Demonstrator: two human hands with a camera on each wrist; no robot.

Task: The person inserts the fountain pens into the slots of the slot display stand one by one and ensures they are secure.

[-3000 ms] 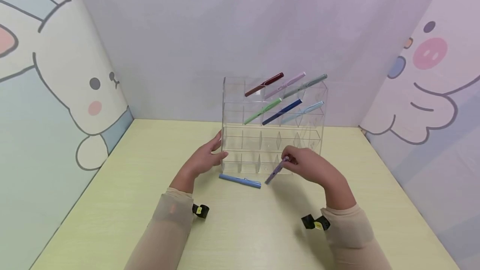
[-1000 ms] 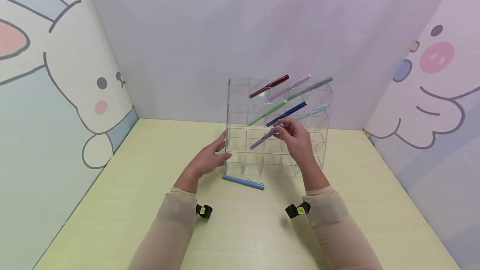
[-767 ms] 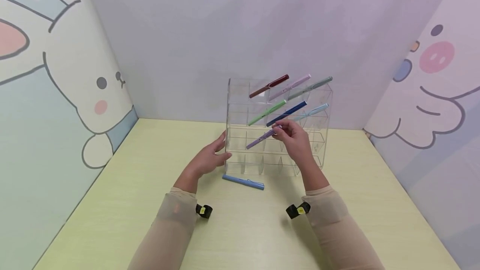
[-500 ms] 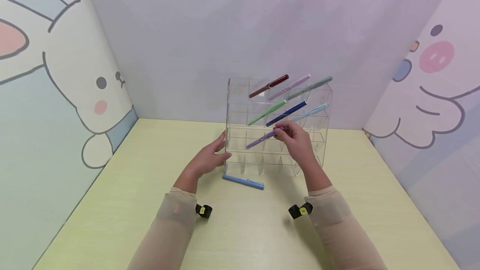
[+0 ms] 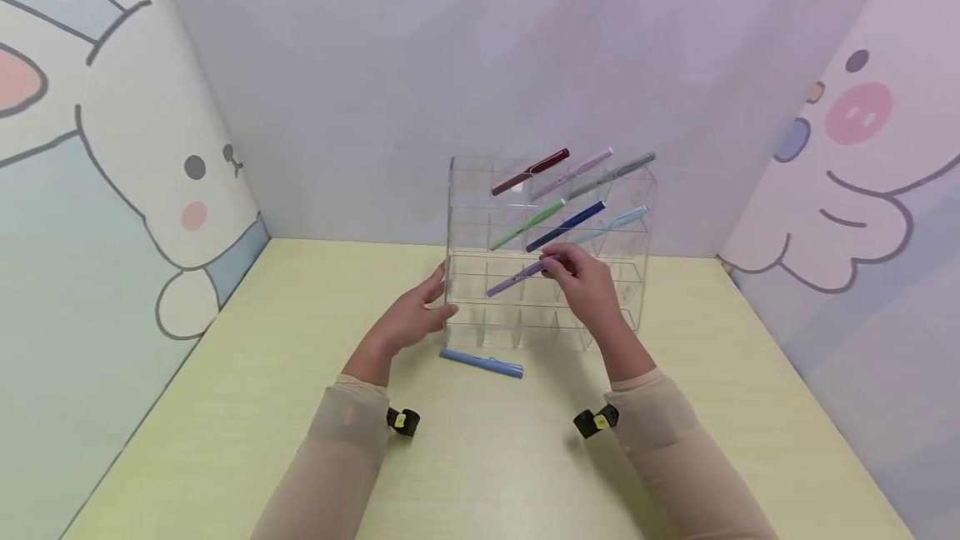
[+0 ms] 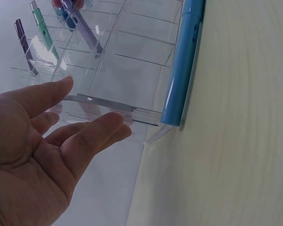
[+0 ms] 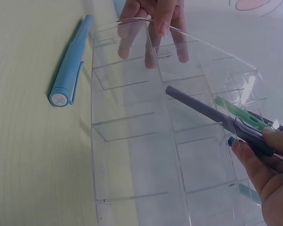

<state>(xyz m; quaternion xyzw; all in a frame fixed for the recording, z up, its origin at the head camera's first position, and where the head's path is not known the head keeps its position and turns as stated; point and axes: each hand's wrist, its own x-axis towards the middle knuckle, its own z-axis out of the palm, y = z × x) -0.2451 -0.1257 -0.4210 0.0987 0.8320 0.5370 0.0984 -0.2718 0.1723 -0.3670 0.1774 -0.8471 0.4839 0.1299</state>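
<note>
My right hand point(image 5: 588, 282) pinches a purple pen point(image 5: 513, 280) near its clip end, between thumb and fingers. The pen slants down to the left, its lower end at the third tier of a clear acrylic pen rack point(image 5: 540, 317). Whether that end rests on the tier I cannot tell. At the rack's left side is my left hand point(image 5: 408, 319), thumb at the front and fairly straight fingers along the side panel, as the left wrist view shows. A blue pen point(image 5: 480, 362) lies on the table just before the rack.
Along the top tier lean a dark red pen point(image 5: 531, 172), a pink pen point(image 5: 573, 173) and a grey-green pen point(image 5: 613, 177). Below are a light green pen point(image 5: 528, 224), a dark blue pen point(image 5: 566, 227) and a light blue pen point(image 5: 613, 224). A curtain-like wall point(image 5: 360, 107) stands behind.
Over three seconds my right hand has raised the purple pen from low in front of the rack to its third tier. In the last half second it barely moves. The left hand stays put.
</note>
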